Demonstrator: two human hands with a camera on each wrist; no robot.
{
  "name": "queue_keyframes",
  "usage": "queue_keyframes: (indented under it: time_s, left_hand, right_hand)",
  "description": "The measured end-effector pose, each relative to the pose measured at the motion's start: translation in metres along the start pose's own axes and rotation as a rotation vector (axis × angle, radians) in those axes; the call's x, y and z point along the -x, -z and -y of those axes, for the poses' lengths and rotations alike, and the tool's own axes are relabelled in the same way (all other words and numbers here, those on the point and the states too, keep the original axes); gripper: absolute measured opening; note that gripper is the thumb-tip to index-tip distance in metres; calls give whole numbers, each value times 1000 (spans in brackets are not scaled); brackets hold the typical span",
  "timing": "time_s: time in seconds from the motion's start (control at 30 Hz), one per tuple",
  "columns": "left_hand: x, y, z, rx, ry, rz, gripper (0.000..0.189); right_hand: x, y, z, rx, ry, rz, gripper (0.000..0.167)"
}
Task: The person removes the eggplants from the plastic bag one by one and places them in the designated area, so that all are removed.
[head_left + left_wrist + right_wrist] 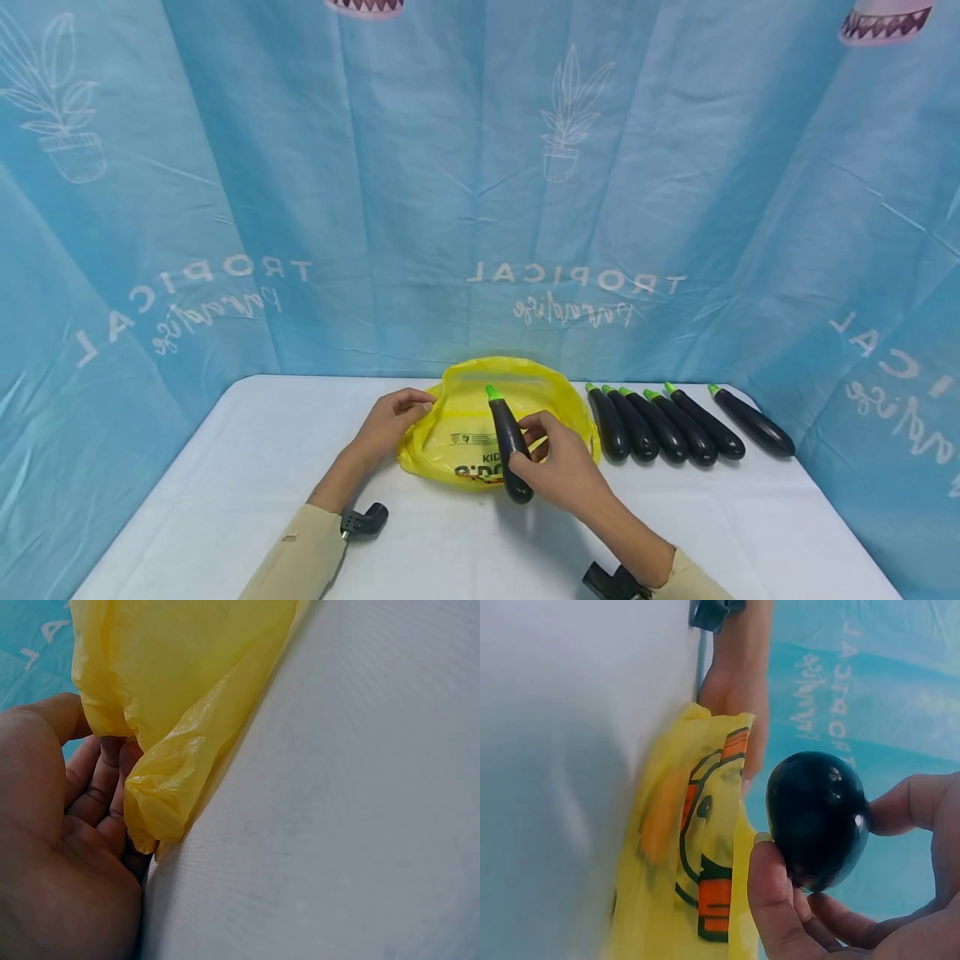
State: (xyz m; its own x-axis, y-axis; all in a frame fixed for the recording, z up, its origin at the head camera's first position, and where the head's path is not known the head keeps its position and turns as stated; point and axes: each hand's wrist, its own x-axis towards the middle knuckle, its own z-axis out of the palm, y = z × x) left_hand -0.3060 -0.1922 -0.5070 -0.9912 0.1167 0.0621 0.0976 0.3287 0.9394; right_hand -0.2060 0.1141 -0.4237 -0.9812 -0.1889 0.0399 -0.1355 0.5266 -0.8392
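Note:
A yellow plastic bag with dark print stands on the white table, its mouth spread wide. At its left side my left hand pinches the rim; the left wrist view shows thumb and fingers at the crumpled edge of the bag. With thumb and fingertips, my right hand grips a dark eggplant by its side, green stem pointing up and away. This eggplant overlaps the bag's mouth in the head view. Its rounded end faces the right wrist camera, above the bag's cartoon-printed side.
Several more eggplants lie in a row right of the bag, stems toward the back. One sits a little apart at the far right, near the table's edge. A blue printed curtain encloses the back and sides.

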Motion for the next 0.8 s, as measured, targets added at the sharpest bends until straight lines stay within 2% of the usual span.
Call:
queue_keyframes:
  time_s: [0.3, 0.8]
  left_hand:
    - [-2, 0, 3, -9, 6, -1, 22]
    - [-1, -2, 0, -24, 12, -5, 23]
  right_hand:
    - [19, 14, -6, 2, -31, -28, 45]
    - [47, 38, -25, 5, -156, -44, 49]
